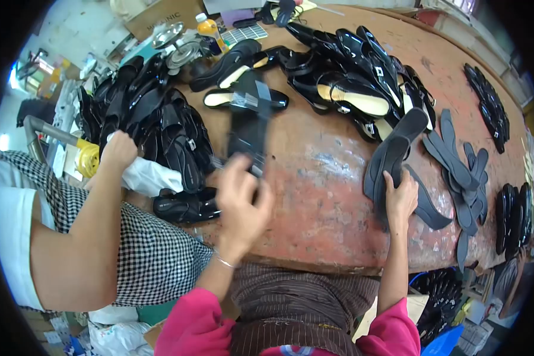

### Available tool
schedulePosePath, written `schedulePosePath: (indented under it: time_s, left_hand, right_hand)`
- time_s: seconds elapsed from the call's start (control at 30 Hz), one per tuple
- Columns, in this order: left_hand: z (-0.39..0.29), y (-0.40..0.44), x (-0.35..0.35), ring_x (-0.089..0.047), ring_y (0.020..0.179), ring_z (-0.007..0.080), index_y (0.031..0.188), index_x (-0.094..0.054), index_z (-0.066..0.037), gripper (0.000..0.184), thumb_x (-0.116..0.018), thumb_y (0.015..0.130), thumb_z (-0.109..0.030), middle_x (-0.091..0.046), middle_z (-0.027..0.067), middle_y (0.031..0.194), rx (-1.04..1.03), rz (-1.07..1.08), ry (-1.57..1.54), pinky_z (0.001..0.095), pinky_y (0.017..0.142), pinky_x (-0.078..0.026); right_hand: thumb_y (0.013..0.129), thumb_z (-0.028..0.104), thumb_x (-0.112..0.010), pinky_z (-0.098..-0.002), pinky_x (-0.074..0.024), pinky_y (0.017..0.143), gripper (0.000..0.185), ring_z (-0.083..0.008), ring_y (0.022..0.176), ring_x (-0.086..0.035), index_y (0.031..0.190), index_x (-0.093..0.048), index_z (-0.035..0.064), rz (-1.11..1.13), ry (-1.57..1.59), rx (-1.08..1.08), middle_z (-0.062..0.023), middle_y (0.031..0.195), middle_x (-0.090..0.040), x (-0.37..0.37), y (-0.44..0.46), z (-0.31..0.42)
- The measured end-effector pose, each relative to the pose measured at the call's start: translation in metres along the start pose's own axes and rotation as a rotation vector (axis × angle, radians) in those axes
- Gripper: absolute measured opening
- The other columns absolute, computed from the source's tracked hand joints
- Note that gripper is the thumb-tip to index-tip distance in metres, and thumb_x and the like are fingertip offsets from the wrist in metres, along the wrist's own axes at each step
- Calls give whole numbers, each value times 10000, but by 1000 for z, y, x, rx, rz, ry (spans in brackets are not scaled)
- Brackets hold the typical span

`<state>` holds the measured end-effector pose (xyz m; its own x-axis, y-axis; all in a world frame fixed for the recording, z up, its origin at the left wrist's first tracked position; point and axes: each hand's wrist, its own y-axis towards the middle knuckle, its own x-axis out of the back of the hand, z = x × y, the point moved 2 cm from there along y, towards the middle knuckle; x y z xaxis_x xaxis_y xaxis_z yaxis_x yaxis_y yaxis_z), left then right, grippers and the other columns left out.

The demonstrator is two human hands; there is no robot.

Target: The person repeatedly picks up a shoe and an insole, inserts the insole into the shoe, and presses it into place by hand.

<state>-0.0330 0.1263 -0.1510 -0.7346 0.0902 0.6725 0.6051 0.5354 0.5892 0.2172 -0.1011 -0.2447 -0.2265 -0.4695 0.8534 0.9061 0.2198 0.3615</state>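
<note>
My left hand [240, 204], blurred by motion, is raised over the table's near edge with its fingers apart. Just beyond its fingertips is a blurred dark flat piece [247, 130]; whether they touch cannot be made out. My right hand [401, 193] grips dark grey soles [391, 157] at the table's right, thumb on top. Under and beside them lies another grey sole [427, 204]. A black shoe with a pale insole [218, 98] lies beyond the blurred piece.
Glossy black shoes [356, 59] are heaped at the back; more [142, 113] stand at left. Loose grey soles [457, 166] lie at right. A co-worker's hand [120, 149] is at left by a white cloth [151, 177]. A bottle [209, 29] stands behind.
</note>
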Motion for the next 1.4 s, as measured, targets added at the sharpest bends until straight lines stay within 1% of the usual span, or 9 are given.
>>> schedulePosePath:
  time_s: [0.27,0.43,0.5,0.67,0.9,0.97,1.1,1.33,1.4]
  left_hand:
    - [136,83,-4,-515,1249,401,1226,-594,25,467,-740,829,-170,-550,214,1342,123,-70,946,586,1047,-385]
    - [183,123,-102,-565,1166,361,1134,-655,10,404,-731,741,-46,-591,211,1264,-128,-15,871,434,995,-459]
    - [210,134,-122,-583,1160,323,963,-702,13,237,-704,742,-72,-655,177,1125,107,435,702,481,921,-455]
    - [135,110,-81,-611,868,339,843,-716,-47,150,-782,714,-89,-629,137,885,-172,47,138,466,778,-471]
    - [2,-48,-11,-569,696,279,765,-693,-25,154,-810,666,-24,-556,76,740,-88,188,-232,397,624,-465]
    - [-4,-96,-14,-570,669,235,761,-714,-45,143,-814,662,-21,-543,44,711,-116,255,-279,375,604,-446]
    - [-7,-146,-11,-575,715,224,817,-749,-59,165,-837,677,-64,-573,31,737,-62,326,-170,365,632,-432]
    - [5,-151,17,-623,950,314,1041,-748,-24,258,-797,792,-66,-697,127,940,173,100,-95,440,848,-475]
    - [19,-150,24,-597,869,201,1177,-709,-6,286,-712,892,-31,-644,100,934,476,-22,-48,335,724,-488]
  right_hand:
    - [887,-32,-721,-297,-508,887,477,-167,981,-640,1328,-540,-63,200,1136,-287,-86,1133,-663,22,10,-58]
    - [943,124,-640,-324,-515,947,583,-211,1077,-655,1466,-428,-21,177,1282,-777,-131,1280,-625,36,3,-129]
    - [946,160,-586,-374,-531,966,648,-284,1115,-667,1530,-359,-4,160,1768,-519,-186,1369,-577,57,6,-85]
    - [1055,464,-487,-424,-582,823,689,-320,1011,-677,1558,-320,24,541,2104,-585,-220,1355,-567,49,-30,-94]
    - [1077,518,-408,-338,-527,789,629,-182,889,-626,1376,-565,-12,445,1297,-634,-126,1150,-653,66,-74,-76]
    - [1080,402,-428,-352,-429,1004,562,-220,1060,-581,1340,-585,-71,447,760,-307,-136,1226,-642,79,-89,-77]
    - [769,130,-758,-449,-450,881,443,-367,1046,-577,1202,-717,43,501,273,636,-175,1159,-630,128,-91,31]
    - [695,92,-792,-425,-477,877,317,-305,1027,-620,1012,-785,94,538,465,775,-118,1131,-688,79,-117,63]
    - [706,86,-791,-422,-488,903,246,-301,1043,-629,953,-789,81,579,547,789,-123,1120,-693,65,-124,82]
